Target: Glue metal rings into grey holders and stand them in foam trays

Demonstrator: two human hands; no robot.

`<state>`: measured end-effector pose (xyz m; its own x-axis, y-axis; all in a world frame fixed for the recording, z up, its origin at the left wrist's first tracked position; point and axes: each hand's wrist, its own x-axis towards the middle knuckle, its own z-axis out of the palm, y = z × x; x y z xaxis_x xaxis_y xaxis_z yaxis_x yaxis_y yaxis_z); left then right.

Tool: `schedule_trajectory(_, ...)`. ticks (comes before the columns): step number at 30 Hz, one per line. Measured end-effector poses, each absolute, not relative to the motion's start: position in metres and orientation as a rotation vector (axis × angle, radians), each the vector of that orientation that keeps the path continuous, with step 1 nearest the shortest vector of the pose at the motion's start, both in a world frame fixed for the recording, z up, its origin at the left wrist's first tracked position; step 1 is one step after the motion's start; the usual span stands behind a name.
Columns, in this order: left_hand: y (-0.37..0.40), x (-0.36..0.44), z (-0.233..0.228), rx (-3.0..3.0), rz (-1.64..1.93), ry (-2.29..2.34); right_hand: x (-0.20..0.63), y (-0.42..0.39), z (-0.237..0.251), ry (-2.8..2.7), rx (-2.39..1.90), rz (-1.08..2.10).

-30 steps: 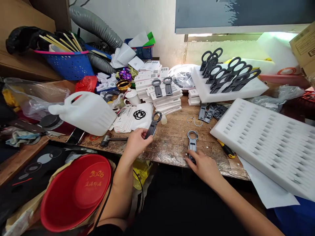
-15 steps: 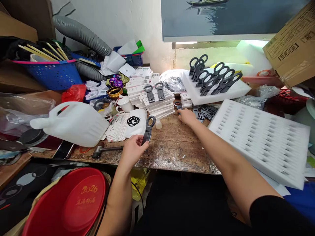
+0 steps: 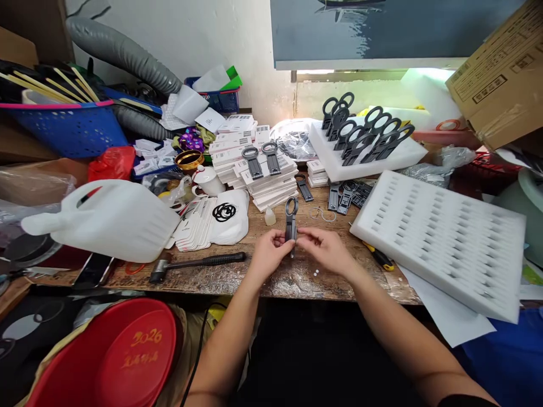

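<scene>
Both hands meet at the near-centre edge of the surface: left hand and right hand on either side of an upright ring-topped stand. Hammer lies left of the left hand, jug on its side further left, bowl below the surface edge. Card stack behind the hands, two stands on top. Slotted foam tray to the right, screwdriver at its near-left edge. Second foam tray behind it, stands upright in it. Basket far left rear
</scene>
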<state>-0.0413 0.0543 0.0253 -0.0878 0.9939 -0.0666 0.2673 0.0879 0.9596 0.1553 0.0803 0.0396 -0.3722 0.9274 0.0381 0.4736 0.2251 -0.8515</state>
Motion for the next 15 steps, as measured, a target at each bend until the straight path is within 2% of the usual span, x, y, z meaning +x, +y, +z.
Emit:
schedule_trajectory(3,0.085,-0.012,0.015,1.352,1.074,1.544,0.151,0.065,0.016,-1.413,-1.186,1.346)
schedule_trajectory(6,0.11,0.005,0.015,1.433,1.072,1.564,0.147,0.088,0.005,-1.043,-1.187,1.476)
schedule_trajectory(15,0.106,-0.003,0.02,1.661,1.162,1.605,0.097,0.179,-0.011,-0.66,-1.19,1.629)
